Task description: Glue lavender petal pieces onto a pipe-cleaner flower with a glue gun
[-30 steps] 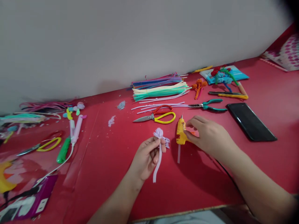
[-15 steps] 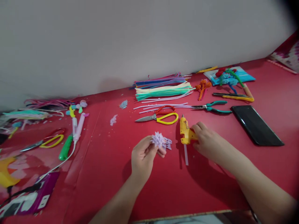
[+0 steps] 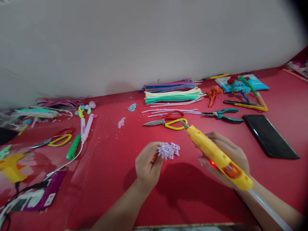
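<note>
Between the thumb and fingers of my left hand [image 3: 148, 163] is a lilac pipe-cleaner flower [image 3: 167, 150] with spiky petals. My right hand [image 3: 227, 150] is wrapped round the handle of a yellow glue gun [image 3: 211, 149], raised above the table. Its metal nozzle points up and left, and a clear glue stick [image 3: 269, 208] sticks out of the back. A red light glows near the grip. Beyond the nozzle lie scissors [image 3: 174, 125] with one red and one yellow handle. The flower and the gun are apart.
Bundles of pipe cleaners [image 3: 174, 97] lie along the wall. Pliers [image 3: 228, 115] and a black phone [image 3: 269, 136] are at right. On the left are another pair of scissors [image 3: 60, 140], a pink hot tool [image 3: 88, 128], a second yellow glue gun [image 3: 13, 165] and a purple box [image 3: 56, 186].
My right hand has lifted the glue gun off the table and tilted its nozzle up and left. The flower in my left hand has turned slightly.
</note>
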The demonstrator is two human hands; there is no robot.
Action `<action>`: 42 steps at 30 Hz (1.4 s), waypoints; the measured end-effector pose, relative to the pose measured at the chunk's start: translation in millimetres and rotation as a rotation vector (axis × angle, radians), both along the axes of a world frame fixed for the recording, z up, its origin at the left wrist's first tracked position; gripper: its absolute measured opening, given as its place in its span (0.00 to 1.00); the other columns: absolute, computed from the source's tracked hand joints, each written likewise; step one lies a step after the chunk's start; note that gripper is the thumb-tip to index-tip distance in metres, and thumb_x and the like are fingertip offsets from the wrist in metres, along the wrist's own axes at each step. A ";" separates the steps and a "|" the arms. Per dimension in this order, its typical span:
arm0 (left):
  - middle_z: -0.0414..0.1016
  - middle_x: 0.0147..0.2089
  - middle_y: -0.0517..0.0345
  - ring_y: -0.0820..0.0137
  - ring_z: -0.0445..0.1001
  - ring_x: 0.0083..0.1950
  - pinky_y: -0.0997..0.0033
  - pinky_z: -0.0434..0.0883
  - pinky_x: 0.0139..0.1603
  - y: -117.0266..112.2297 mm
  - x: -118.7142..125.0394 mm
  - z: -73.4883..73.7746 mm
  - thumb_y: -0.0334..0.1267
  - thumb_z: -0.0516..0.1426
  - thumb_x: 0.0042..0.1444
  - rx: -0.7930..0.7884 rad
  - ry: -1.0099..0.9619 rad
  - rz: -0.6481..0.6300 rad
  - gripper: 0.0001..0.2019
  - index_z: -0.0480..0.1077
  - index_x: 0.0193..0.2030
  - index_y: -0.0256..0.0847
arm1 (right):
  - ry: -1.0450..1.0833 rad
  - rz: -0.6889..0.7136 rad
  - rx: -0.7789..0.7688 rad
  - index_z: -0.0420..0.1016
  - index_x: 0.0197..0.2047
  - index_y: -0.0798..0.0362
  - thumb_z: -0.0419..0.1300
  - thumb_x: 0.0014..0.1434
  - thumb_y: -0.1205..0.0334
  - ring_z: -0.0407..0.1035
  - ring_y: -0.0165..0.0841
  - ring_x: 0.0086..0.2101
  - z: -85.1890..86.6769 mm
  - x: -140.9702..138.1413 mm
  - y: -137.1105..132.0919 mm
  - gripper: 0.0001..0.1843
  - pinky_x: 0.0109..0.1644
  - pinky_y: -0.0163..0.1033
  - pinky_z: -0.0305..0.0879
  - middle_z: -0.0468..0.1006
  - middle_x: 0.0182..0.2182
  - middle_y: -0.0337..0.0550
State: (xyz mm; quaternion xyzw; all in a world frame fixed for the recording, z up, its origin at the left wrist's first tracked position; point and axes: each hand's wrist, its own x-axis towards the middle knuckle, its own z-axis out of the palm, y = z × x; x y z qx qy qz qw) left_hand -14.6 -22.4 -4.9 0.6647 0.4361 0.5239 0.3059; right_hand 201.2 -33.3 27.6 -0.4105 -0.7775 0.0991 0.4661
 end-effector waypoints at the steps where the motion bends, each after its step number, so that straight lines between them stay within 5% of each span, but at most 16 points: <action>1: 0.77 0.35 0.51 0.66 0.76 0.36 0.67 0.73 0.40 -0.3 -0.5 -0.1 0.34 0.54 0.57 0.004 0.007 -0.003 0.07 0.74 0.36 0.40 | 0.013 0.035 0.038 0.66 0.35 0.52 0.58 0.56 0.64 0.69 0.36 0.31 0.3 -1.2 -2.1 0.03 0.32 0.38 0.68 0.71 0.28 0.45; 6: 0.77 0.33 0.51 0.67 0.76 0.35 0.68 0.73 0.39 -0.3 -2.8 -1.3 0.34 0.54 0.57 0.075 0.037 -0.011 0.07 0.75 0.36 0.40 | 0.014 0.104 0.137 0.66 0.40 0.54 0.55 0.59 0.57 0.69 0.36 0.28 -0.7 -3.8 -9.3 0.09 0.30 0.40 0.68 0.72 0.28 0.47; 15: 0.77 0.37 0.50 0.66 0.76 0.37 0.64 0.73 0.42 -2.2 -2.1 -3.5 0.35 0.51 0.59 0.023 -0.067 -0.034 0.09 0.72 0.40 0.40 | 0.111 0.189 0.069 0.64 0.36 0.52 0.54 0.59 0.59 0.66 0.35 0.26 -0.3 -7.4 -8.3 0.05 0.27 0.40 0.67 0.69 0.25 0.45; 23: 0.73 0.26 0.60 0.76 0.69 0.22 0.72 0.70 0.28 5.5 12.3 3.8 0.35 0.55 0.58 -0.424 -0.566 -0.136 0.04 0.68 0.32 0.39 | 0.070 0.226 0.049 0.64 0.31 0.54 0.55 0.56 0.63 0.63 0.32 0.24 -1.0 -11.8 -3.4 0.04 0.24 0.37 0.62 0.67 0.23 0.43; 32: 0.72 0.23 0.59 0.73 0.70 0.23 0.72 0.70 0.28 1.7 7.3 4.2 0.39 0.58 0.55 -0.399 -0.459 -0.069 0.07 0.73 0.31 0.37 | 0.092 0.244 0.035 0.65 0.32 0.53 0.55 0.55 0.64 0.63 0.33 0.24 -2.9 -12.1 -5.7 0.03 0.25 0.38 0.63 0.66 0.22 0.42; 42: 0.71 0.20 0.63 0.78 0.67 0.14 0.82 0.63 0.13 5.4 12.4 10.0 0.38 0.59 0.52 -0.682 -0.705 -0.204 0.07 0.72 0.28 0.36 | -0.006 0.239 -0.009 0.65 0.31 0.54 0.56 0.54 0.65 0.62 0.32 0.24 -7.3 -12.9 -5.2 0.03 0.25 0.36 0.60 0.67 0.23 0.44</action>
